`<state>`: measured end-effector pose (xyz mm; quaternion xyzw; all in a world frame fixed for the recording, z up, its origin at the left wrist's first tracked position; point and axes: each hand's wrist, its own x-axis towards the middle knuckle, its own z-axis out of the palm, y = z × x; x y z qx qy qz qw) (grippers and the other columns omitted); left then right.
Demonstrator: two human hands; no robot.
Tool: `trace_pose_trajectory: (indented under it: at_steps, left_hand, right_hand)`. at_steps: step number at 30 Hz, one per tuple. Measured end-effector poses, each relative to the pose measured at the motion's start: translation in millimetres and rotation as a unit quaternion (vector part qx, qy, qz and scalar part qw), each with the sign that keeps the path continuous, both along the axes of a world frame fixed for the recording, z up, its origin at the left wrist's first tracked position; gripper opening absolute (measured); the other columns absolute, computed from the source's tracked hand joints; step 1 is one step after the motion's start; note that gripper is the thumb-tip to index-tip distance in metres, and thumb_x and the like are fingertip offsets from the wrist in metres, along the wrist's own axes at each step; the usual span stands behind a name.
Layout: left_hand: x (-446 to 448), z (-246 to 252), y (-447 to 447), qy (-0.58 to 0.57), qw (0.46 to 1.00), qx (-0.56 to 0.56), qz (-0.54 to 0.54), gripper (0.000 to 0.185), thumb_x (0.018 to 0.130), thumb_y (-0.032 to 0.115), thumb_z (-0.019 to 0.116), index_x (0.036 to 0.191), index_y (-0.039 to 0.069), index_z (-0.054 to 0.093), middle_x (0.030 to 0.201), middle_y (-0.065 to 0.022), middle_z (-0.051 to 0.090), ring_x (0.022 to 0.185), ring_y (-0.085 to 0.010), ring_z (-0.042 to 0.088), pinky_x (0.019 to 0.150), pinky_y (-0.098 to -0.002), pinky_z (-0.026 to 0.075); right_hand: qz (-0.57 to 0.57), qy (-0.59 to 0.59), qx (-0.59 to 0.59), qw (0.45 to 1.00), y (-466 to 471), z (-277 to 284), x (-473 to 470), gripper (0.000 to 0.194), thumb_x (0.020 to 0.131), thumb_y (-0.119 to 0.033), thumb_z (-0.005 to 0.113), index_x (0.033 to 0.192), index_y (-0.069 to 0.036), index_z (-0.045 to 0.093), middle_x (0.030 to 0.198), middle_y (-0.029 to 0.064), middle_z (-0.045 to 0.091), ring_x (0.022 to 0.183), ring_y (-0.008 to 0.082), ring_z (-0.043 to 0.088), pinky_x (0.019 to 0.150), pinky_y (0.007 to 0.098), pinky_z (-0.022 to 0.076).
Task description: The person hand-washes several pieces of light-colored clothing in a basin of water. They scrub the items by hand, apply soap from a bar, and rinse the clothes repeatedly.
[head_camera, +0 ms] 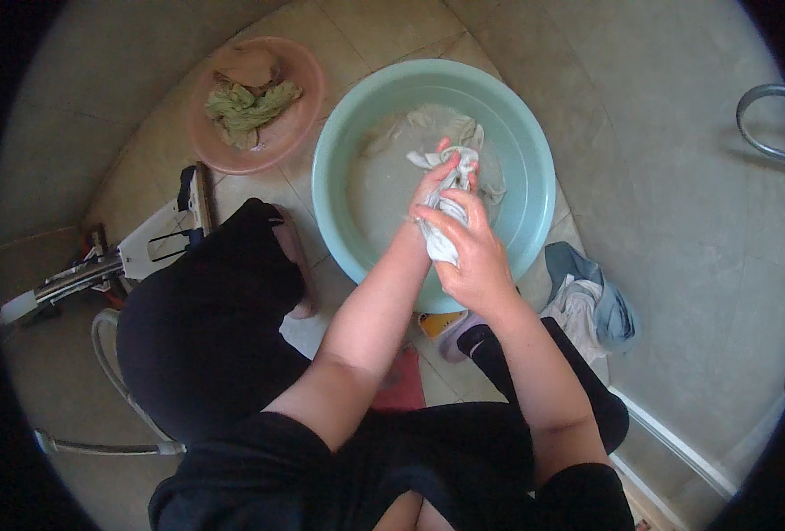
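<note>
A wet white cloth item (440, 242), perhaps a sock, is bunched between my two hands above a light green plastic basin (328, 166). My left hand (432, 182) reaches farther out, its fingers around the far end of the cloth. Closer to me, my right hand (475, 249) grips the near part, pressing it against my left palm and wrist. Cloudy water (382, 176) fills the bottom of the basin. Pale fabric (466, 129) lies partly under the water beyond my fingers; its full shape is hidden.
A pink basin (312, 99) at the far left holds green cloth (253, 109) and brownish cloth (246, 65). Grey-blue and whitish clothes (588, 302) lie right of the green basin. A mop-like tool (153, 242) and a hose (116, 378) are at left. A metal ring (761, 129) is on the right wall.
</note>
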<state>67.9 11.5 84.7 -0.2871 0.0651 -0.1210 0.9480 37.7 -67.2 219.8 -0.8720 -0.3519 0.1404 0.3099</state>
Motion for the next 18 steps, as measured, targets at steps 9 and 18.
trace_pose_trajectory:
  at_steps: [9,18]
  left_hand:
    - [-11.9,24.2,-17.9,0.115,0.950,0.290,0.007,0.036,0.088,0.048,0.056,0.085,0.012,0.052,0.076,-0.0035,0.054,0.069,-0.0141,0.055,0.065,-0.0313,0.048]
    - [-13.1,14.3,-35.4,0.249,0.836,0.488,-0.038,0.028,0.090,0.036,0.056,0.074,0.014,0.049,0.069,-0.0002,0.052,0.059,-0.0141,0.051,0.060,-0.0317,0.046]
  right_hand:
    - [-0.362,0.093,-0.021,0.927,-43.4,-80.4,64.6,0.018,0.075,-0.022,0.067,0.076,-0.007,0.058,0.088,0.0144,0.057,0.080,0.0364,0.058,0.069,0.0429,0.0472]
    - [-0.240,-0.065,-0.004,0.969,-13.3,-51.7,12.2,0.022,0.074,-0.024,0.065,0.079,-0.003,0.061,0.078,0.0202,0.063,0.071,0.0395,0.060,0.065,0.0433,0.0473]
